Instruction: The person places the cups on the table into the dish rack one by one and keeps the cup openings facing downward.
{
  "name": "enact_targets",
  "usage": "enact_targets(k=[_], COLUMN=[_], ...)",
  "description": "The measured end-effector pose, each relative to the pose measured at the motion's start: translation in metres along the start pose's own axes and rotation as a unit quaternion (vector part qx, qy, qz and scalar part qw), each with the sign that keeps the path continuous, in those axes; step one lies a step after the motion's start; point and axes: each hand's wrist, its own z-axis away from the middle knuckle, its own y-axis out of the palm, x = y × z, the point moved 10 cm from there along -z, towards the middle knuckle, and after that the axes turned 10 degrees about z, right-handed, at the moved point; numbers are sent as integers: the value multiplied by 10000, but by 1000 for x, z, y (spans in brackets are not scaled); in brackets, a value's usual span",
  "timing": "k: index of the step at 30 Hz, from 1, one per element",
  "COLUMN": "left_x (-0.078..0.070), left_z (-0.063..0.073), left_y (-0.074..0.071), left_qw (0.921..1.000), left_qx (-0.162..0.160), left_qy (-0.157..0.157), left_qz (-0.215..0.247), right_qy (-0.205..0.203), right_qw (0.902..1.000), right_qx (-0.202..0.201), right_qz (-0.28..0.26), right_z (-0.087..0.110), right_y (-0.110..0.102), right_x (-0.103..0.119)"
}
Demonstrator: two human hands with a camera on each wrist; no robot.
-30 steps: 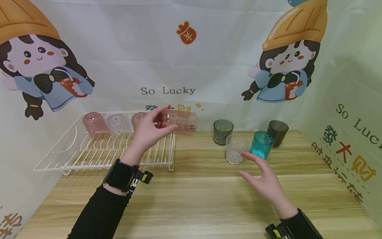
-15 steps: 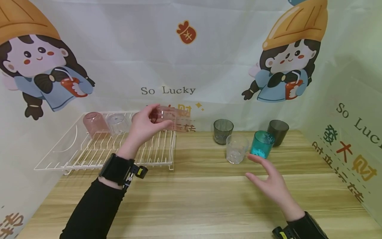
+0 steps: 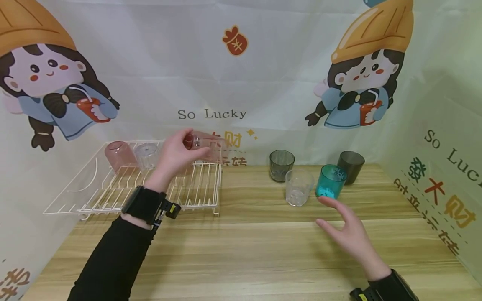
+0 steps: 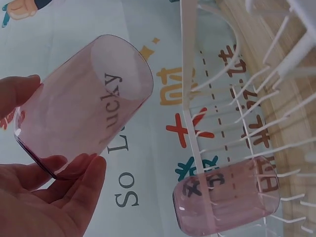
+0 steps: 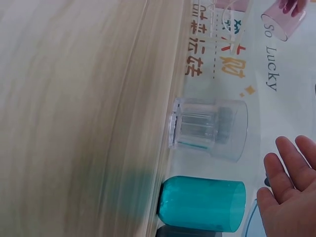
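My left hand (image 3: 175,154) grips a pink see-through tumbler (image 3: 211,144) near its base, above the back right of the white wire dish rack (image 3: 199,206). In the left wrist view the tumbler (image 4: 79,108) lies tilted, its wide mouth facing away from the fingers. A second pink tumbler (image 4: 227,197) stands upside down in the rack there, hidden behind my left hand in the head view. My right hand (image 3: 352,236) hovers over the table with fingers apart and nothing in it, just in front of a teal cup (image 3: 331,182).
Another pink tumbler (image 3: 120,154) and a clear one (image 3: 147,155) rest upside down at the rack's back left. On the table's right stand a clear cup (image 3: 298,190), a grey ribbed cup (image 3: 281,167) and a dark cup (image 3: 351,167). A printed cloth hangs behind.
My left hand has carried the pink tumbler leftward, from beyond the rack's right end to over it. My right hand has drawn back to the right and nearer, away from the clear cup.
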Motion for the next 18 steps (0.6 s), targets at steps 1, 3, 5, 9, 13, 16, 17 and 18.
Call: enact_targets(k=[1,3,5,9,13,16,17,18], left_x=[1,2,4,8,13,16,16,18], left_z=[-1,-3,-5,-8,-11,-14,-15,-16], left_y=[0,-2,-3,-4,-3,-2,-1,-1], left_qw=[10000,9999,9997,9991,9975,9959,9953,9947], left_qx=[0,-13,-24,-42,39,137,165,212], left_qy=[5,23,1,-73,-179,-245,-262,-287], left_qz=[-42,-155,-234,-424,-677,-859,-914,-969], right_qy=[3,10,30,94,176,220,228,239], right_qw=[10000,10000,9999,9999,9998,9997,9997,9997], right_qx=[-13,-30,-38,-8,44,54,56,56], right_qz=[22,61,102,131,94,73,80,95], right_z=[0,0,0,1,1,2,2,2], right_y=[0,0,0,1,1,1,1,1], right_x=[-1,-2,-4,-7,-10,-12,-12,-13])
